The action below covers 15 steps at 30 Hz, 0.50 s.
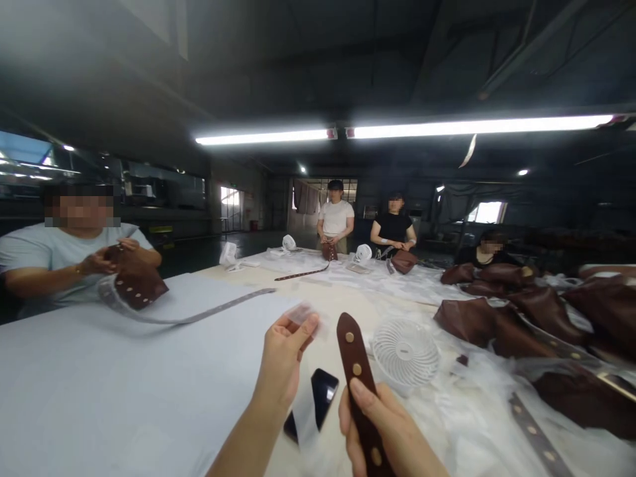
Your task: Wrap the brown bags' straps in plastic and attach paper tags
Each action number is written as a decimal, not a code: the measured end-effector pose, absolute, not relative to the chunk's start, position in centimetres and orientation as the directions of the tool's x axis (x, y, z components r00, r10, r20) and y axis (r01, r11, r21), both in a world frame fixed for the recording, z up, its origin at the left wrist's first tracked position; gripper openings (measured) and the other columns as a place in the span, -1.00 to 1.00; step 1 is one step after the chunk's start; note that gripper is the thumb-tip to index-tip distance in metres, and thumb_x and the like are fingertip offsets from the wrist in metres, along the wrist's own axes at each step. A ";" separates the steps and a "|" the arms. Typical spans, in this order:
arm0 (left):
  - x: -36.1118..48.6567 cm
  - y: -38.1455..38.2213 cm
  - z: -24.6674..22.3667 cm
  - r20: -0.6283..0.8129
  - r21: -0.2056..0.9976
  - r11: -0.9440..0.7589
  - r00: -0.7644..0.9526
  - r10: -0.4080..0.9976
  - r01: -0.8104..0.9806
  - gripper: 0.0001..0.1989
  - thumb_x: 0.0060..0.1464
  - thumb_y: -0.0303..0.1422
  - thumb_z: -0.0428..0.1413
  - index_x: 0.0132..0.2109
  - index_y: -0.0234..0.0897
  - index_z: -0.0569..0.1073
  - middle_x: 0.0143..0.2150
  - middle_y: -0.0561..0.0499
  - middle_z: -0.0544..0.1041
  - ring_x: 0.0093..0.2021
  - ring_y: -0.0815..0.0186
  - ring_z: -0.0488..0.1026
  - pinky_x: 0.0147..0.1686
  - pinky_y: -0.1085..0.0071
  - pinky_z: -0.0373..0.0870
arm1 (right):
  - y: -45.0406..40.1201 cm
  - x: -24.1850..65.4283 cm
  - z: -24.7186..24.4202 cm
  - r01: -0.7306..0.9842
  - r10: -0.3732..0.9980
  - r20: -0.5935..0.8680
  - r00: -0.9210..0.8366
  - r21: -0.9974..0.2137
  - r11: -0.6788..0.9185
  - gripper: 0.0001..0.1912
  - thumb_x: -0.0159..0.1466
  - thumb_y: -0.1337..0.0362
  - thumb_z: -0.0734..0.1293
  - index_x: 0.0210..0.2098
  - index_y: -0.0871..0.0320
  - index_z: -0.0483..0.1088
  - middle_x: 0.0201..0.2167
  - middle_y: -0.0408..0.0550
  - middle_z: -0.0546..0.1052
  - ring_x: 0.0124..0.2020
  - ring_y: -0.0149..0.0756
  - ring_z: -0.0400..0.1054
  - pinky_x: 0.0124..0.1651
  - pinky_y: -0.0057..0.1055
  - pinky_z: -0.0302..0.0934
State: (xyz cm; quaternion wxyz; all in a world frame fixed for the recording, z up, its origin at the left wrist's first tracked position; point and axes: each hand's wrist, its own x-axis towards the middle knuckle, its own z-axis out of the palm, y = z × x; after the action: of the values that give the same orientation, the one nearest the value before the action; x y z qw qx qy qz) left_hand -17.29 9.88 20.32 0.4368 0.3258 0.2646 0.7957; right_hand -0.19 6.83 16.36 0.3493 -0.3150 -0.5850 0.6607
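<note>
left hand [283,364] fingers pinch clear plastic [307,317]; right hand [378,427] fingers wrap a studded leather strap [354,358].

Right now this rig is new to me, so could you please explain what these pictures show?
There is no machine: this single picture comes from a camera worn on a person's head, looking forward and down. The two bare hands are that person's own. The left hand pinches a small piece of clear plastic, and the right hand grips a brown leather strap with brass studs. On the white-covered table lie what looks like a black phone, a small white fan and a heap of brown leather pieces. Other people work around the table.
</note>
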 end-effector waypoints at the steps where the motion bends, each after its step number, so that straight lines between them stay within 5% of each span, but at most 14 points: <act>1: -17.4 10.0 20.3 0.292 0.699 -0.489 -0.416 0.861 -0.521 -0.61 -0.21 -0.40 0.47 -0.16 -0.33 0.61 -0.22 -0.04 0.69 -0.26 0.40 0.60 -0.19 0.56 0.53 | 6.7 -0.1 16.5 -0.089 0.823 -0.003 -0.569 -0.994 -0.065 -0.33 0.22 -0.36 0.20 -0.36 0.19 0.35 -0.81 -0.22 0.30 -0.78 -0.47 0.16 -0.67 -0.59 -0.13; 7: -18.3 10.4 20.3 0.322 0.659 -0.561 -0.486 0.812 -0.500 -0.62 -0.24 -0.39 0.48 -0.21 -0.32 0.62 -0.26 0.00 0.68 -0.29 0.44 0.58 -0.26 0.60 0.47 | 5.7 0.8 17.2 -0.052 0.753 -0.054 -0.655 -0.992 -0.116 -0.42 0.30 -0.29 0.19 -0.33 0.16 0.32 -0.79 -0.22 0.35 -0.78 -0.40 0.24 -0.64 -0.55 0.07; 15: -18.4 10.5 20.3 0.367 0.711 -0.579 -0.492 0.789 -0.399 -0.62 -0.23 -0.35 0.47 -0.20 -0.32 0.63 -0.27 -0.03 0.68 -0.34 0.43 0.56 -0.28 0.55 0.45 | 6.1 0.9 16.3 -0.006 0.710 -0.054 -0.702 -0.997 -0.082 -0.44 0.36 -0.24 0.16 -0.31 0.17 0.34 -0.78 -0.23 0.36 -0.79 -0.44 0.22 -0.62 -0.56 0.04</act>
State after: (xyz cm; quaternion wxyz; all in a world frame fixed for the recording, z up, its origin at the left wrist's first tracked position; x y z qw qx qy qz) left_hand -18.43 10.48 20.30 0.3634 0.3488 0.2799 0.8172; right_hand 0.89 6.08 16.33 0.2636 -0.2818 -0.6241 0.6794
